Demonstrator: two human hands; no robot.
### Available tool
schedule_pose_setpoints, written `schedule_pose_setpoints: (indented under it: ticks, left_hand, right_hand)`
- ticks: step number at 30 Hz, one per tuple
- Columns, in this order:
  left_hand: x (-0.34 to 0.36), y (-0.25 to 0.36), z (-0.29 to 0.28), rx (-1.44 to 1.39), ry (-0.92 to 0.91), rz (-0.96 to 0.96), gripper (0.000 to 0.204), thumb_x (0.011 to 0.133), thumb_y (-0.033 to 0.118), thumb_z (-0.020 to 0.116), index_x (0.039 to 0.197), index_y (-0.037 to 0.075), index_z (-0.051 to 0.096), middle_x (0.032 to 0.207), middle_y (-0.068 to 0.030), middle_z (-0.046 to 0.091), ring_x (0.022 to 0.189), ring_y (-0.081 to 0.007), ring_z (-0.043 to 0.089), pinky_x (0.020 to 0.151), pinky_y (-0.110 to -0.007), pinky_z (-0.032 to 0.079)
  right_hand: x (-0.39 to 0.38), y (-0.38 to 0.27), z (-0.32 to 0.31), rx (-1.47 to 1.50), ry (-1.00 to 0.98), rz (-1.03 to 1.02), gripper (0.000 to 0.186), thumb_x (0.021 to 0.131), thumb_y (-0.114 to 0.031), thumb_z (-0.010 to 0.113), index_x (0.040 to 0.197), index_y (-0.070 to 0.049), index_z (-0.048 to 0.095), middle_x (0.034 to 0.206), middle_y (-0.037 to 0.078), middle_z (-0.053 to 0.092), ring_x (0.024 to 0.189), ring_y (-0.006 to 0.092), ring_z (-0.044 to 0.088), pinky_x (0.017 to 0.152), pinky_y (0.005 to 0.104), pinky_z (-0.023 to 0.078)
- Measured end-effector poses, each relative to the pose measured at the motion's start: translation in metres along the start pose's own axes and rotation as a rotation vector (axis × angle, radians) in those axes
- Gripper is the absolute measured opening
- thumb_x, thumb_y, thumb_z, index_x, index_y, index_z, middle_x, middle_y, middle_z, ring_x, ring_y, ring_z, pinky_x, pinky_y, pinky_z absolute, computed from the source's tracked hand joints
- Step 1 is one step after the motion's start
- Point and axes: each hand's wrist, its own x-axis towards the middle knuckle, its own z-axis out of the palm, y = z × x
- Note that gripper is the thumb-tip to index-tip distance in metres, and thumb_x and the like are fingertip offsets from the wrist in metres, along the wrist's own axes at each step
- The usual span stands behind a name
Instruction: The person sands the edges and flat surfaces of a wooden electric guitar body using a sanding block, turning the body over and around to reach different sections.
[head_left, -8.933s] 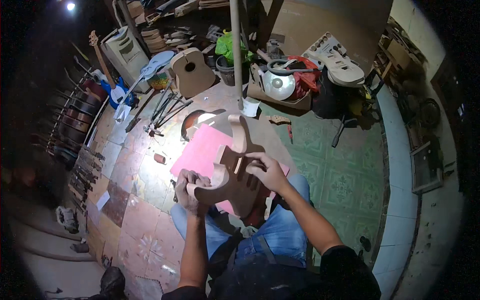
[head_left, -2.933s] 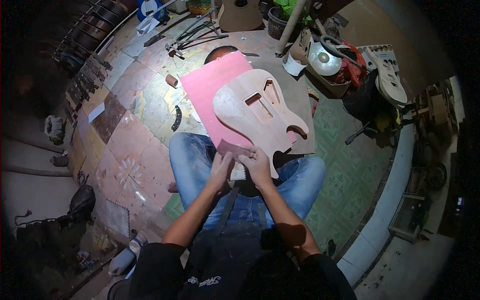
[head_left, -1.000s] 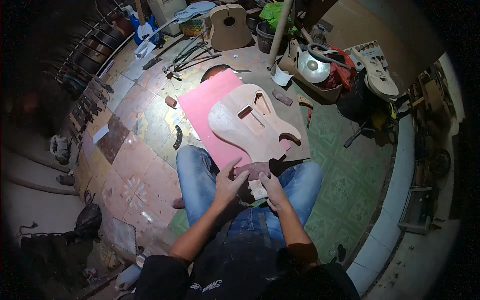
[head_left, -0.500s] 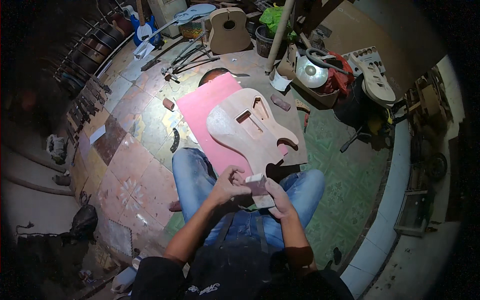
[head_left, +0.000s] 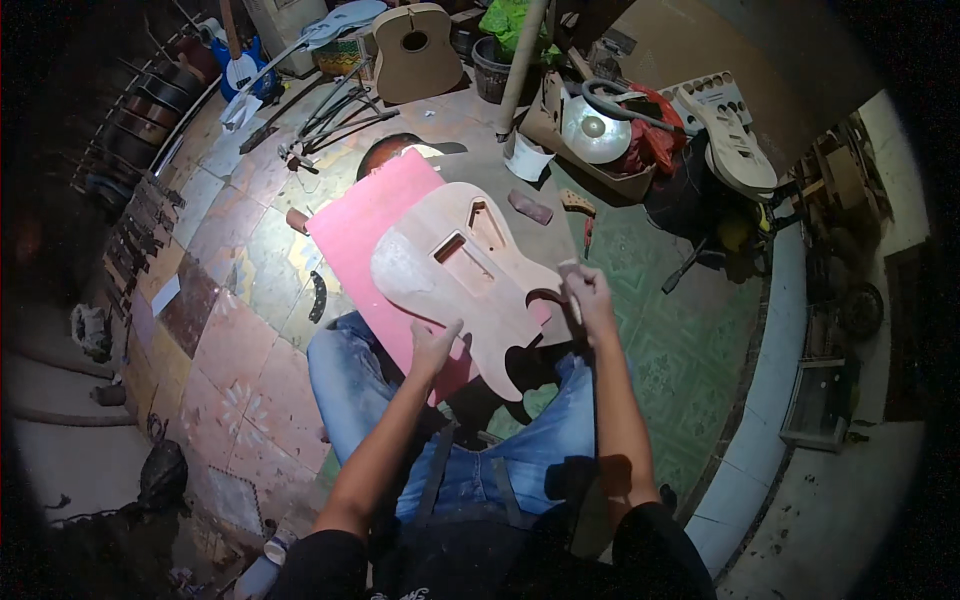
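An unfinished solid wooden guitar body (head_left: 410, 265), pale and with cut-out cavities, lies over a pink sheet (head_left: 340, 225) in front of my knees. At its near left edge, my left hand (head_left: 433, 350) grips the rim, thumb on the wood; some fingers are hidden. My right hand (head_left: 592, 300) is closed round a sanding block (head_left: 570, 270), held upright by the body's right horn. The fingers cover much of the block, and I cannot tell whether it touches the wood. A second reddish-brown block (head_left: 530, 206) rests beyond the body.
Right of it lie a small orange-handled tool (head_left: 577, 202) and a cardboard box (head_left: 600, 170) of odds and ends. A pale guitar body (head_left: 735, 150) sits on a dark container. Far off stand an acoustic guitar body (head_left: 418, 60) and a folded metal stand (head_left: 340, 115). A black curved piece (head_left: 318, 297) lies left.
My right hand has carried the sanding block from above my lap to the body's right horn. My left hand has come down onto the body's edge. The whole view has shifted a little.
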Motion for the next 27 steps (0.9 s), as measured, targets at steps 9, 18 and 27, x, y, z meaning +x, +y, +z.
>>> schedule_pose_setpoints:
  ticks: [9, 18, 27]
  left_hand:
    - [0.072, 0.019, -0.037, 0.191, 0.767, -0.223, 0.117, 0.076, 0.077, 0.062, 0.154, -0.001, 0.023, 0.150, -0.0321, 0.033, 0.141, -0.0479, 0.030, 0.114, -0.057, 0.026]
    - [0.077, 0.007, -0.044, 0.267, 0.574, 0.013, 0.096, 0.076, 0.064, 0.072, 0.147, 0.006, 0.044, 0.138, -0.0288, 0.046, 0.130, -0.0448, 0.043, 0.109, -0.052, 0.036]
    - [0.109, 0.018, -0.048, 0.097, 0.364, 0.339, 0.079, 0.083, 0.037, 0.077, 0.141, -0.008, 0.047, 0.121, -0.0197, 0.063, 0.109, -0.0275, 0.060, 0.095, -0.038, 0.047]
  right_hand:
    - [0.079, 0.032, -0.013, -0.346, -0.102, 0.071, 0.035, 0.090, -0.024, 0.071, 0.116, -0.002, 0.061, 0.105, 0.011, 0.068, 0.095, 0.0171, 0.065, 0.083, 0.0310, 0.051]
    - [0.032, 0.043, -0.015, -0.236, -0.203, 0.298, 0.038, 0.091, -0.024, 0.070, 0.119, -0.002, 0.058, 0.105, 0.008, 0.064, 0.095, 0.0154, 0.061, 0.085, 0.0290, 0.049]
    - [-0.022, 0.085, -0.014, 0.140, -0.212, 0.344, 0.031, 0.096, -0.027, 0.064, 0.117, -0.006, 0.058, 0.104, 0.006, 0.067, 0.091, 0.0154, 0.065, 0.081, 0.0302, 0.052]
